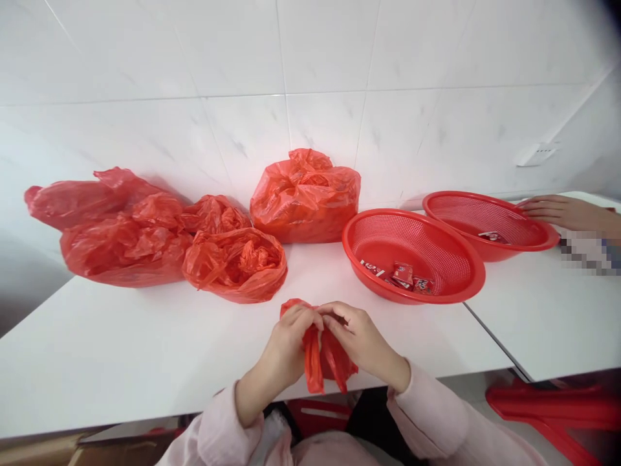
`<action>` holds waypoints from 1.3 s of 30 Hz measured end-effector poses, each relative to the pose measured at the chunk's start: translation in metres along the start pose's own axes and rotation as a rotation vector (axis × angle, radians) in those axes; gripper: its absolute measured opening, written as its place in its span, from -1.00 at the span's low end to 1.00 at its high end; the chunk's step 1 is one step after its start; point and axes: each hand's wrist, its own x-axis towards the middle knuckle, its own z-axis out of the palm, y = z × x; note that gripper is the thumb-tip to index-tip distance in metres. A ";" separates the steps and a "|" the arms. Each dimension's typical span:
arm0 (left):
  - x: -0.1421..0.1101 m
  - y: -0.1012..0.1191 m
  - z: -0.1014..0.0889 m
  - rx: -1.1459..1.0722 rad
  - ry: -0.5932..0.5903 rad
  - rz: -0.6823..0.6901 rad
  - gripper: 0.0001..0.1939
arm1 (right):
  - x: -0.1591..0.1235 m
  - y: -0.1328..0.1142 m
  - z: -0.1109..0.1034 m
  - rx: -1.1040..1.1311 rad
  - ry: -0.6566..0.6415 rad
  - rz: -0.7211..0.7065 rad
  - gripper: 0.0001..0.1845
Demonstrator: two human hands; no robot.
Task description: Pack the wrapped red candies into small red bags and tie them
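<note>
Pink sleeves [431, 414] at the front edge of the surface [165, 353], then left hand [294, 336] and right hand [359, 333] close together, pinching a red plastic bag [334, 359] near that edge, seemingly from two sides for a firm hold on thin film. Long axis roughly front to back, slanting slightly rightward, with loose strips [314, 372] toward the front edge. Beyond, by the right edge, a red basket [436, 243] of small packets [402, 273], probably for easy reach; behind, a second basket [485, 210] with another person's hand [555, 210] at its rim. Along the back edge, bulging red bags [305, 200], perhaps set there to spare forearm room.
</note>
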 end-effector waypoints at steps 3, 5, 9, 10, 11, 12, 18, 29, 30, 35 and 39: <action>-0.003 -0.012 0.007 0.102 0.029 0.068 -0.78 | 0.003 0.012 0.009 0.167 -0.040 0.109 -0.74; -0.005 -0.018 0.011 0.114 0.052 0.067 -0.78 | 0.004 0.020 0.011 0.272 -0.076 0.172 -0.67; -0.011 -0.023 0.010 0.075 0.077 0.066 -0.81 | 0.005 0.023 0.005 0.401 -0.154 0.282 -0.57; -0.012 -0.023 0.009 0.065 0.088 0.065 -0.84 | 0.005 0.021 0.003 0.400 -0.173 0.290 -0.59; -0.013 -0.023 0.006 0.060 0.097 0.064 -0.86 | 0.004 0.018 0.002 0.373 -0.183 0.282 -0.63; -0.015 -0.023 0.003 0.059 0.104 0.060 -0.89 | 0.003 0.014 0.002 0.311 -0.182 0.256 -0.70; -0.024 -0.022 -0.016 0.039 0.068 0.097 -0.82 | -0.002 0.006 0.009 -0.424 -0.083 -0.179 -0.85; -0.037 -0.018 -0.032 -0.006 0.077 -0.287 -0.89 | -0.003 0.037 0.000 -0.658 -0.085 -0.206 -0.82; -0.036 -0.015 -0.031 -0.035 0.042 -0.302 -0.88 | -0.003 0.033 0.000 -0.604 -0.080 -0.164 -0.83; -0.033 -0.015 0.003 0.054 -0.171 -0.218 0.00 | 0.000 0.017 0.003 -0.389 -0.131 -0.053 -0.89; -0.030 -0.029 0.029 0.125 -0.100 -0.214 -0.17 | -0.009 0.028 0.014 -0.395 -0.029 -0.138 -0.71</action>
